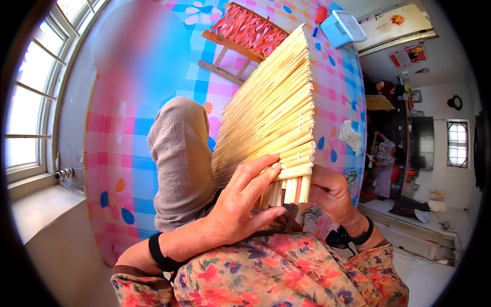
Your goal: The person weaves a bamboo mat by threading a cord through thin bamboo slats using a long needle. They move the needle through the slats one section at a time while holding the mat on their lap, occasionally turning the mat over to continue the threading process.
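A long mat of pale yellow stalks [271, 102], laid side by side and bound along the right edge, slants away from my lap. My left hand [243, 197] lies across its near end, fingers on top and thumb below, closed round the stalks. Beneath my left fingers, several cut stalk ends [292, 190] stick out toward me, one of them reddish. My right hand [330, 192] is at the near right corner with its fingers curled; the mat's edge partly hides their tips, so what they pinch cannot be made out.
I sit on a pink and blue checked sheet [138, 133], one knee [181, 133] raised left of the mat. Beyond lies a wooden frame with red woven strips [250, 30]. A blue lidded bin [340, 28] and crumpled white cloth [350, 137] lie right. Another person [384, 158] stands far right.
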`<state>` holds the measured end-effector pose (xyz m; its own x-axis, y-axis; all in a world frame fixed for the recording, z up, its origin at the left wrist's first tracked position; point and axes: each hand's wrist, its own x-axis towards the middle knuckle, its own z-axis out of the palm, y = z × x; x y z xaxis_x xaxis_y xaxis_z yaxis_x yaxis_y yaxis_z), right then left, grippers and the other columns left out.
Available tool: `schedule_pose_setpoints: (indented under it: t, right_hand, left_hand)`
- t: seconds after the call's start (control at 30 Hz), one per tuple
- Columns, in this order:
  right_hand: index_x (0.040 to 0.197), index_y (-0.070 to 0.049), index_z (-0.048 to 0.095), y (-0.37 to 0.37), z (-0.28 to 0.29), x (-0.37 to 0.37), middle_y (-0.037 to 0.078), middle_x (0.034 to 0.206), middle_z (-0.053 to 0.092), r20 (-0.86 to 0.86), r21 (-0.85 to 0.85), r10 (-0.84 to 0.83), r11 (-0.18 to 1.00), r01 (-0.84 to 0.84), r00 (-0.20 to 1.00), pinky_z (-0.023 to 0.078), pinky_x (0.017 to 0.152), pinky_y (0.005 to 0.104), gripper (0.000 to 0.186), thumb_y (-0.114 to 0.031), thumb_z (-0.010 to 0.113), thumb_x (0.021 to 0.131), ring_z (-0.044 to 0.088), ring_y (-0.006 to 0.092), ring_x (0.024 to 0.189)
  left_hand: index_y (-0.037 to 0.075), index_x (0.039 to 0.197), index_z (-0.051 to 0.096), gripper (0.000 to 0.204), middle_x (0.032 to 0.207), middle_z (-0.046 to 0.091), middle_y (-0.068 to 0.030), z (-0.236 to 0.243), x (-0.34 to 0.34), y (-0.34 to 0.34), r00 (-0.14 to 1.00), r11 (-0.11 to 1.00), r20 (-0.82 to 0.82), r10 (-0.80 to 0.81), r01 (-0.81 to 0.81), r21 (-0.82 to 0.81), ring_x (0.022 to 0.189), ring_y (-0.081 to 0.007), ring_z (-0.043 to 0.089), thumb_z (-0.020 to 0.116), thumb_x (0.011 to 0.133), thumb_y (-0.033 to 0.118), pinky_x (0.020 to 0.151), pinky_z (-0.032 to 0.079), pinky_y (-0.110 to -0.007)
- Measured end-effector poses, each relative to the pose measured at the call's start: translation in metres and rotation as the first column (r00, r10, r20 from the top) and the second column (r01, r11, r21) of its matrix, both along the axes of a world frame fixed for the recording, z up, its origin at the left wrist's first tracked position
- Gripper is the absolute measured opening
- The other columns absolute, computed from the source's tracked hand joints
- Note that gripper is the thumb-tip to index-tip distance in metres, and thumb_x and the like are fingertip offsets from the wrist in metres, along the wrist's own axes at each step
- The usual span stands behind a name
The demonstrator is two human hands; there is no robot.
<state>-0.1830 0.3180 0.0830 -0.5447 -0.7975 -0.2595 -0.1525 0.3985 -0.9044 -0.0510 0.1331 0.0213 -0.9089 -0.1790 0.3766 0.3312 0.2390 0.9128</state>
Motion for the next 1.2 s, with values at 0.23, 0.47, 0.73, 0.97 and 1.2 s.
schedule_pose_setpoints:
  t: [0.23,0.47,0.73,0.97,1.2]
  right_hand:
    - [0.104,0.001,0.065,-0.013,0.014,0.005,0.005,0.084,0.056,0.025,0.079,-0.012,0.997,0.010,1.000,0.045,0.065,0.0252,0.016,0.000,0.061,0.088,0.057,0.0134,0.075]
    - [0.106,0.001,0.065,-0.021,0.011,0.004,0.006,0.092,0.060,0.049,0.060,0.008,0.998,-0.010,0.999,0.046,0.073,0.0259,0.018,0.000,0.061,0.089,0.058,0.0142,0.084]
    - [0.116,0.002,0.062,-0.005,0.004,-0.004,0.009,0.116,0.062,0.039,-0.024,0.064,0.998,-0.063,0.997,0.045,0.090,0.0283,0.024,-0.005,0.058,0.093,0.059,0.0168,0.105]
    - [0.115,0.002,0.063,0.016,0.002,-0.004,0.010,0.117,0.064,-0.002,-0.013,0.025,1.000,-0.025,1.000,0.045,0.092,0.0312,0.025,-0.005,0.059,0.092,0.060,0.0175,0.106]
    - [0.113,0.003,0.064,0.020,0.005,0.001,0.010,0.115,0.064,-0.028,-0.003,-0.042,0.999,0.042,0.999,0.045,0.090,0.0301,0.023,-0.003,0.059,0.091,0.060,0.0179,0.106]
  left_hand:
    - [-0.001,0.137,0.042,0.079,0.139,0.041,-0.0219,-0.003,0.004,-0.007,1.000,1.000,-0.016,-0.012,0.012,0.016,0.125,-0.0372,0.045,0.080,0.069,0.009,0.103,0.038,-0.044]
    - [-0.001,0.136,0.043,0.074,0.140,0.041,-0.0224,-0.005,0.013,-0.010,1.000,0.987,0.001,-0.021,0.021,0.157,0.130,-0.0377,0.042,0.078,0.070,0.004,0.105,0.038,-0.043]
    - [-0.001,0.132,0.045,0.064,0.142,0.040,-0.0232,-0.018,0.014,-0.010,0.993,0.964,-0.031,-0.113,0.117,0.240,0.130,-0.0379,0.043,0.071,0.074,-0.004,0.105,0.039,-0.041]
    - [-0.002,0.129,0.049,0.054,0.140,0.041,-0.0238,-0.023,0.010,-0.007,0.986,0.948,-0.055,-0.159,0.168,0.269,0.128,-0.0376,0.045,0.064,0.078,-0.008,0.103,0.041,-0.040]
    - [0.003,0.127,0.053,0.046,0.129,0.046,-0.0203,-0.034,0.012,-0.009,0.989,0.978,0.050,-0.136,0.126,0.169,0.113,-0.0342,0.053,0.059,0.083,-0.007,0.090,0.049,-0.038]
